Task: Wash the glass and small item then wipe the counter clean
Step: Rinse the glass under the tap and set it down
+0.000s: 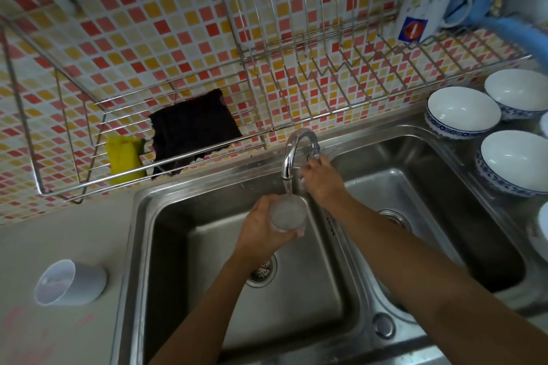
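My left hand point(261, 225) grips a clear glass point(288, 214) over the left basin of the steel sink point(139, 234). Water runs from the curved faucet point(292, 154) straight into the glass. My right hand point(321, 179) reaches behind the spout, its fingers on the faucet handle point(314, 154). A small white cup point(69, 283) lies on its side on the beige counter point(44, 246), left of the sink. A dark cloth point(192, 130) and a yellow sponge point(124, 160) sit in the wire wall rack point(89, 109).
Several white bowls with blue rims point(462, 111) stand on the drainboard right of the sink. A wire dish rack point(341, 68) hangs above the faucet, holding a blue mug point(465, 6) and a white carton point(421, 6). The left basin's drain strainer point(262, 271) shows below my wrist.
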### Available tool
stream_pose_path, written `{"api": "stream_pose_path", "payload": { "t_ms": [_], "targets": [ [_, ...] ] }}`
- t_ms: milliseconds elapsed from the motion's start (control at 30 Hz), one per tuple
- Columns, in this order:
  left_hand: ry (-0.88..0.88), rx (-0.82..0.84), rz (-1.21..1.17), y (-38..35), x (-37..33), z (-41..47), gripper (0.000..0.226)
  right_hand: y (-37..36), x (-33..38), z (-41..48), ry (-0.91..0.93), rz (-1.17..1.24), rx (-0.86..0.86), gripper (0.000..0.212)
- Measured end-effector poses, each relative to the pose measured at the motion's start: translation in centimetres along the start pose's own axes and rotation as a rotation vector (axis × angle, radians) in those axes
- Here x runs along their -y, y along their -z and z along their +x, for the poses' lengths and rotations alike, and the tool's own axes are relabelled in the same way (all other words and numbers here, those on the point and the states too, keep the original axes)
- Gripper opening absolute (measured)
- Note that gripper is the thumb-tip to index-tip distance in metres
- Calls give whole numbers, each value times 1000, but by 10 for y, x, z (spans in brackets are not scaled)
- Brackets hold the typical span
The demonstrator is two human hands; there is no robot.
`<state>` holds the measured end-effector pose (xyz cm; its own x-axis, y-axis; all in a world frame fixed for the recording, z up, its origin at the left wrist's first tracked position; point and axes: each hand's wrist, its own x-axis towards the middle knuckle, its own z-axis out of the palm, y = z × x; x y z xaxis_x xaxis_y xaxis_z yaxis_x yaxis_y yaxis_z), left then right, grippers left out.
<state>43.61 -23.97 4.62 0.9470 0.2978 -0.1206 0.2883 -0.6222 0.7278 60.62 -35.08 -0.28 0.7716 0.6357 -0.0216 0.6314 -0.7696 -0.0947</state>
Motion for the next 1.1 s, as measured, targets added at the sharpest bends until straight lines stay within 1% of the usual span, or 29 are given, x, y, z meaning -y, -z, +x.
{"api": "stream_pose_path", "payload": {
  "t_ms": [67, 167, 200, 233, 333, 467, 633, 733, 833, 967, 1033, 1100],
  "targets": [
    [13, -36, -21, 3, 4, 2, 75, -7, -5, 3, -55, 152, -101, 29],
    [2, -28, -35, 5, 11, 3, 76, -12, -20, -1, -222, 544, -289, 22],
    [-4, -17, -46, 3, 11, 2, 76, -13, -23, -3, -259, 643, -329, 22],
    [-11, -8, -61, 0, 11, 2, 76, -13, -25, -4, -281, 694, -332, 22],
    [-10, -7, -116, -12, 8, 2, 75, -11, -24, -5, -284, 742, -326, 21],
    [-14, -5, -157, -24, 5, 4, 75, -9, -21, -6, -288, 728, -337, 23],
    [-19, -12, -183, -19, 5, 5, 75, -4, -18, -7, -303, 723, -318, 27],
    [3, -56, -192, -13, 5, 2, 75, 2, -12, -12, -363, 794, -316, 29],
    [2, -113, -149, -8, 11, -9, 77, 11, -1, -21, -422, 905, -290, 31],
    [40, -150, -103, -3, 33, -35, 79, 4, 16, -60, -399, 1024, -330, 34],
    [67, -141, -63, -3, 46, -52, 80, -10, 30, -92, -429, 1005, -360, 42],
    [100, -119, -10, -5, 61, -70, 84, -27, 49, -128, -422, 968, -334, 50]
  ]
}}
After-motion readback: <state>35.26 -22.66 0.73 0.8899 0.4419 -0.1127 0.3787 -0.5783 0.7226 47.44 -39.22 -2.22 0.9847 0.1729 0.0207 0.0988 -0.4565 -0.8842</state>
